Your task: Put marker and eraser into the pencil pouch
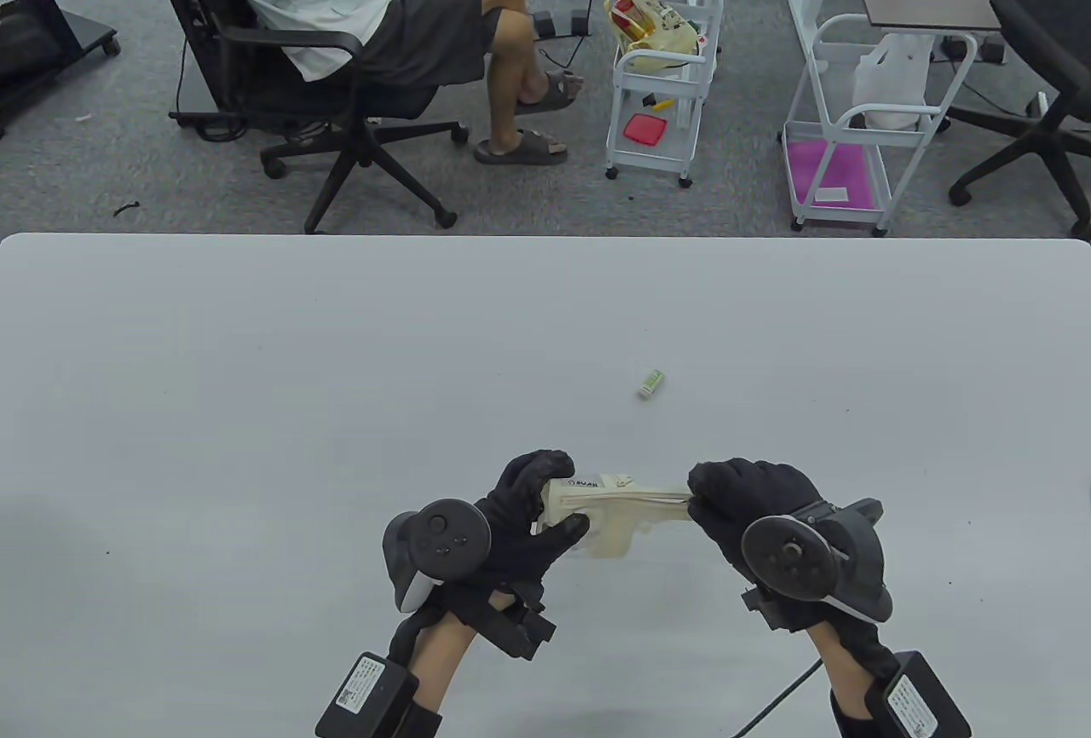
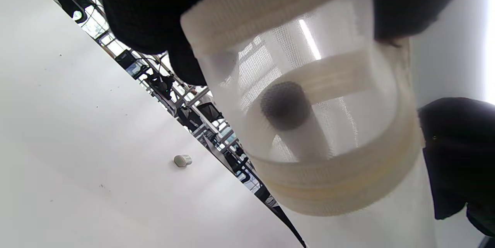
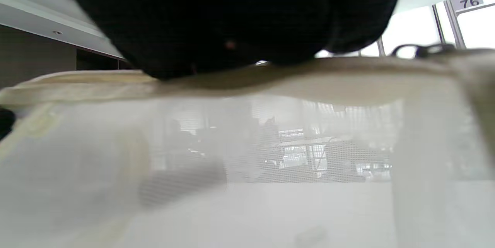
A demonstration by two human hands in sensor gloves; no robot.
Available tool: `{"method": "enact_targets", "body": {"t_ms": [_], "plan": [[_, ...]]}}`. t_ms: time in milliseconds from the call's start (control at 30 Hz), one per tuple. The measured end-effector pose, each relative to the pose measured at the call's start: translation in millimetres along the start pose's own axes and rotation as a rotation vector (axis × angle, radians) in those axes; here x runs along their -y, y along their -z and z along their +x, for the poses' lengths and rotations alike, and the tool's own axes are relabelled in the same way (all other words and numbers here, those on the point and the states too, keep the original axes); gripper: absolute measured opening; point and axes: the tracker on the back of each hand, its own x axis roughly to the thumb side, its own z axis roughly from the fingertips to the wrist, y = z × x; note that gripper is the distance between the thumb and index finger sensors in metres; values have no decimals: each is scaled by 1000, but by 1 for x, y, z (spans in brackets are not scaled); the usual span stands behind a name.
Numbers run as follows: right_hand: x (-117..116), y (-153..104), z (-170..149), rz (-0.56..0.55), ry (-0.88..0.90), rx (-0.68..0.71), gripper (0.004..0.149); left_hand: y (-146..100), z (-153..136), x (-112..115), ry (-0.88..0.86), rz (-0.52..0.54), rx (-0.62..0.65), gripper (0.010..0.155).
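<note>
A cream mesh pencil pouch [image 1: 615,512] is held just above the table's near edge between both hands. My left hand [image 1: 533,508] grips its left end. My right hand [image 1: 733,499] pinches its right end at the zipper line. In the left wrist view a white marker with a dark cap [image 2: 288,114] shows through the pouch's mesh [image 2: 348,132]. The right wrist view shows the pouch's mesh side [image 3: 247,155] close up under my fingers [image 3: 232,19]. A small white eraser with a green label [image 1: 651,382] lies on the table beyond the pouch, apart from both hands; it also shows in the left wrist view [image 2: 182,160].
The white table [image 1: 256,389] stretches wide on both sides. Beyond its far edge sit a person in an office chair [image 1: 341,31] and two white carts [image 1: 660,90].
</note>
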Motion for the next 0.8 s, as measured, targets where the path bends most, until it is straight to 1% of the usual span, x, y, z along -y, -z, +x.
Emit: {"method": "enact_targets", "body": {"t_ms": [33,133,233,300,367,400,467,500,533,567,600,633,667,733,800], "plan": [[0,0,-1,-3,16,-1,39,0,0,0,0,-1,-1,69],[11,-2,-12,-61,118,-22,39,0,-3,-2,-38,4,-11,70],[26,-5,-41,-120,285,-98,43,-1,-5,-5,-66,20,-16,70],[29,-7,-67,-136,420,-146,48,-1,-6,-7,-80,28,-20,70],[17,-9,-103,-57,589,-218,58,-1,-8,-10,-96,37,-29,70],[10,-9,-115,-10,660,-222,64,-1,-9,-10,-104,40,-34,70],[-16,-12,-141,158,857,-251,79,-1,-11,-11,-123,47,-48,70],[-29,-13,-150,251,948,-254,86,0,-12,-12,-130,49,-53,70],[-38,-14,-153,319,1009,-254,91,0,-13,-12,-131,51,-55,71],[-51,-15,-156,403,1106,-248,96,0,-14,-13,-129,52,-57,71],[-59,-15,-156,457,1166,-248,99,0,-14,-13,-124,55,-58,71],[-63,-15,-154,478,1183,-250,101,0,-14,-14,-119,58,-58,71],[-69,-13,-150,474,1192,-237,103,0,-14,-14,-117,60,-60,71],[-73,-9,-139,525,1211,-198,104,0,-14,-15,-117,64,-62,71],[-75,-6,-129,497,1239,-168,102,0,-13,-15,-115,67,-62,71]]}}
